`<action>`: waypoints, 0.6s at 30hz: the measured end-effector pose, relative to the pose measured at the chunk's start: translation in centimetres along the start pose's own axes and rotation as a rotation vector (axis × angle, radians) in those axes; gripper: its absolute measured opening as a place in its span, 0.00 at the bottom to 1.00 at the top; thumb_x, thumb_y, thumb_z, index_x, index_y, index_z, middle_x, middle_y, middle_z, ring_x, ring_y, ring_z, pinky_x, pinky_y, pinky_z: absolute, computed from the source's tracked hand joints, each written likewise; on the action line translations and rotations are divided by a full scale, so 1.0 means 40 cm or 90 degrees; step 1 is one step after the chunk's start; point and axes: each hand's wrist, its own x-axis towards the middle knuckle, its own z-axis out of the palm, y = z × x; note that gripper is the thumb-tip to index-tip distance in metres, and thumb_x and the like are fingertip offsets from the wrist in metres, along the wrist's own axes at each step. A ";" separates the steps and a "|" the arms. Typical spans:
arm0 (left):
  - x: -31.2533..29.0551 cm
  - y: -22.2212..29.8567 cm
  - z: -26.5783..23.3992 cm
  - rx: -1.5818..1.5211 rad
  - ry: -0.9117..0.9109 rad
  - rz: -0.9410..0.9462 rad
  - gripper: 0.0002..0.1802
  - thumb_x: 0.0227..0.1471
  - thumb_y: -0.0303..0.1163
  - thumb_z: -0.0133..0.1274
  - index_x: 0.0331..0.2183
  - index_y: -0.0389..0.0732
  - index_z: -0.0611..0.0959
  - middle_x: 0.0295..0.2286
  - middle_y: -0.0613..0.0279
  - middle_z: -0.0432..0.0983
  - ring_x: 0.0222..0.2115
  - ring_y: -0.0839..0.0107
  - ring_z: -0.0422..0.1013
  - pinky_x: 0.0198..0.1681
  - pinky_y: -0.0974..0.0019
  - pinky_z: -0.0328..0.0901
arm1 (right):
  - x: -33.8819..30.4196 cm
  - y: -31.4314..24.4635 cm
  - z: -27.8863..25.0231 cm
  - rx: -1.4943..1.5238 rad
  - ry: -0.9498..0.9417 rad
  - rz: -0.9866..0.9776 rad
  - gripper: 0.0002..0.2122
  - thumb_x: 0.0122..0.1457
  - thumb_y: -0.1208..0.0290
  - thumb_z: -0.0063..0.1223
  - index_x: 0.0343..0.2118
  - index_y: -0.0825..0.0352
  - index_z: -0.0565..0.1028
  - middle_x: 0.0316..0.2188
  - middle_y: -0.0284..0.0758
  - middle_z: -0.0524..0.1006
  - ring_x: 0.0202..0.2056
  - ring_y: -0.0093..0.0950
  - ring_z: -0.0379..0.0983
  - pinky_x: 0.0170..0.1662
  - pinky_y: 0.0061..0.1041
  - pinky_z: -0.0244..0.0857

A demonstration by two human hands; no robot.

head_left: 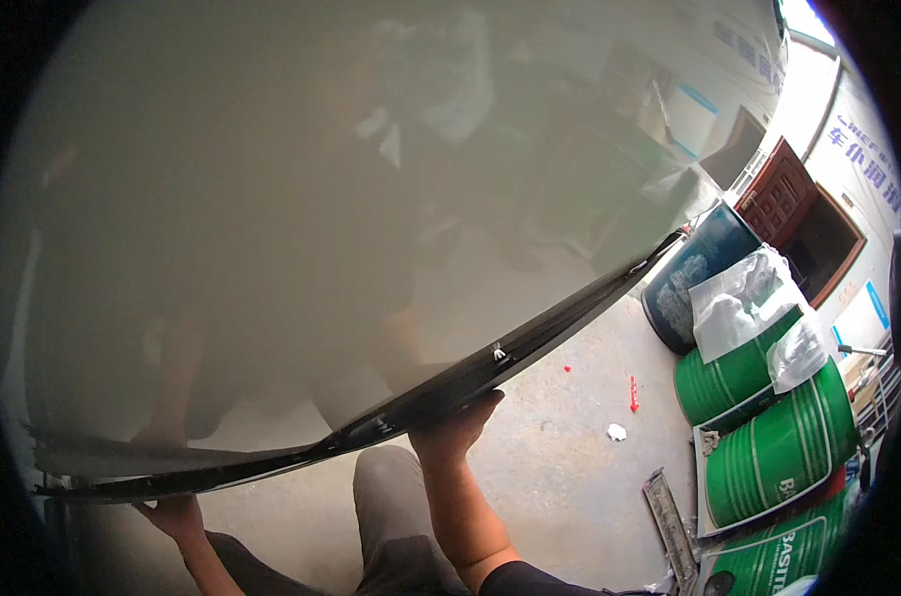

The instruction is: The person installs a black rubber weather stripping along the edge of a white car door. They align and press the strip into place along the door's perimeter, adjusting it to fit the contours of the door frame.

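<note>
A long black trim strip (pixel 530 356) runs along the lower edge of a large glossy grey-beige painted panel (pixel 272 199), which looks like vehicle bodywork. From below, my right hand (pixel 454 429) grips the strip near its middle; some of the fingers are hidden behind it. Toward the strip's left end, my left hand (pixel 175 517) holds the lower edge, its fingertips partly covered by the strip. A small white clip (pixel 499 353) shows on the strip to the right of my right hand. Beside my right hand, the strip sits close against the panel.
Several green drums (pixel 768 457) stand at the right, with clear plastic sheeting (pixel 749 298) over some. Behind them is a dark blue barrel (pixel 694 283). A long metal piece (pixel 672 531) lies on the concrete floor (pixel 560 467), near a white scrap (pixel 617 432) and a red piece (pixel 633 394).
</note>
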 end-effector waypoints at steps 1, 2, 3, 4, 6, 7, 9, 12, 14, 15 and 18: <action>0.001 0.009 -0.008 -0.006 -0.008 -0.004 0.35 0.52 0.53 0.51 0.53 0.36 0.69 0.50 0.46 0.67 0.50 0.53 0.66 0.52 0.47 0.63 | -0.001 0.006 0.007 -0.051 0.042 0.028 0.23 0.61 0.51 0.34 0.49 0.67 0.62 0.48 0.41 0.66 0.51 0.36 0.61 0.57 0.33 0.51; 0.000 0.010 -0.012 -0.013 -0.016 -0.014 0.35 0.52 0.53 0.51 0.53 0.36 0.69 0.51 0.46 0.66 0.50 0.53 0.65 0.53 0.46 0.62 | 0.005 0.036 0.005 0.178 0.052 0.094 0.27 0.61 0.44 0.27 0.51 0.64 0.62 0.48 0.37 0.65 0.51 0.33 0.60 0.57 0.33 0.52; 0.000 0.011 -0.016 -0.018 -0.029 -0.020 0.35 0.52 0.53 0.51 0.53 0.36 0.69 0.51 0.46 0.66 0.51 0.53 0.65 0.53 0.46 0.61 | 0.010 0.061 0.004 0.409 0.059 0.158 0.32 0.60 0.37 0.20 0.52 0.62 0.61 0.48 0.34 0.64 0.51 0.31 0.59 0.58 0.33 0.52; -0.009 0.003 -0.003 -0.023 -0.038 -0.028 0.35 0.52 0.53 0.51 0.53 0.36 0.69 0.51 0.46 0.66 0.51 0.53 0.65 0.54 0.45 0.60 | 0.011 0.075 0.002 0.455 0.089 0.183 0.29 0.58 0.43 0.30 0.51 0.65 0.61 0.47 0.39 0.66 0.51 0.36 0.60 0.57 0.34 0.52; -0.015 -0.007 0.027 -0.017 0.021 -0.040 0.36 0.52 0.54 0.50 0.53 0.36 0.69 0.51 0.47 0.66 0.51 0.53 0.65 0.54 0.45 0.60 | 0.009 0.097 -0.001 0.467 0.117 0.199 0.27 0.56 0.51 0.44 0.51 0.70 0.61 0.47 0.47 0.67 0.51 0.42 0.60 0.56 0.36 0.51; -0.023 -0.005 0.041 -0.015 0.052 -0.040 0.36 0.52 0.54 0.50 0.52 0.36 0.70 0.51 0.48 0.67 0.51 0.53 0.65 0.54 0.45 0.59 | 0.007 0.103 0.000 0.435 0.113 0.192 0.28 0.55 0.54 0.48 0.51 0.71 0.61 0.47 0.50 0.67 0.52 0.45 0.60 0.56 0.37 0.50; 0.016 0.008 -0.014 -0.013 -0.039 -0.028 0.36 0.52 0.55 0.49 0.52 0.36 0.70 0.50 0.49 0.68 0.50 0.54 0.65 0.54 0.45 0.60 | 0.005 0.105 -0.006 0.301 0.077 0.136 0.29 0.56 0.53 0.47 0.53 0.72 0.60 0.50 0.50 0.65 0.54 0.45 0.58 0.58 0.38 0.46; 0.001 0.011 0.000 -0.007 -0.036 -0.023 0.34 0.54 0.56 0.46 0.50 0.36 0.72 0.49 0.51 0.69 0.50 0.54 0.66 0.52 0.47 0.61 | 0.009 0.045 0.004 0.375 0.113 0.166 0.30 0.57 0.53 0.45 0.56 0.72 0.57 0.54 0.50 0.62 0.56 0.45 0.56 0.60 0.39 0.41; -0.008 0.002 0.031 -0.008 -0.018 -0.023 0.33 0.54 0.55 0.46 0.50 0.36 0.73 0.49 0.51 0.70 0.50 0.54 0.66 0.52 0.47 0.62 | 0.012 -0.003 0.014 0.440 0.145 0.207 0.31 0.58 0.53 0.43 0.57 0.72 0.55 0.56 0.49 0.60 0.57 0.46 0.54 0.61 0.40 0.39; -0.025 -0.018 0.111 -0.077 0.173 0.012 0.38 0.53 0.57 0.46 0.57 0.42 0.63 0.57 0.54 0.57 0.58 0.58 0.53 0.61 0.49 0.47 | 0.012 0.018 0.008 0.433 0.134 0.205 0.31 0.59 0.53 0.42 0.57 0.72 0.55 0.57 0.49 0.60 0.57 0.46 0.53 0.61 0.40 0.38; 0.050 0.043 -0.104 0.002 -0.351 -0.118 0.38 0.54 0.57 0.44 0.57 0.42 0.63 0.57 0.54 0.57 0.59 0.58 0.53 0.61 0.49 0.47 | 0.015 0.018 -0.003 0.926 -0.102 0.179 0.32 0.58 0.52 0.44 0.57 0.72 0.54 0.56 0.49 0.60 0.57 0.45 0.52 0.62 0.42 0.36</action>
